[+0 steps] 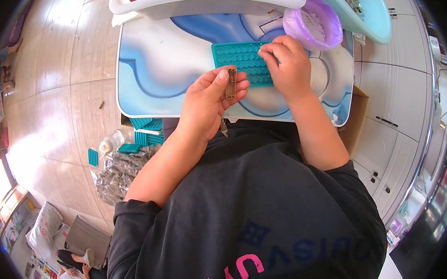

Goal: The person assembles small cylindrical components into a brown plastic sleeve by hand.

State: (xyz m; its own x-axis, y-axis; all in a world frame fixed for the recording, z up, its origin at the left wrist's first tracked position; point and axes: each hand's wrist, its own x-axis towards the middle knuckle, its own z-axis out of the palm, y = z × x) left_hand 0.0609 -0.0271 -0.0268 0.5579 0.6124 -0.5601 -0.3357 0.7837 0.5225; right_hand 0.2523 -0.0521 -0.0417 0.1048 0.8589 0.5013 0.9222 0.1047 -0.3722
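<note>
Floor: teal trays (146,136) and a clear bag of small parts (120,172) lie left of the table.
Table: a blue-and-white top (163,71).
Left hand (208,102): palm up, thumb and fingers closed on a small brown strip (231,83), held upright just above the table's near edge.
Tray: a teal mould tray (242,61) lies flat mid-table, just beyond the strip.
Right hand (288,66): rests on the tray's right end, fingertips pinched narrow; what they pinch cannot be told.
Bowl: a purple bowl (312,24) sits near, beyond the right hand.
</note>
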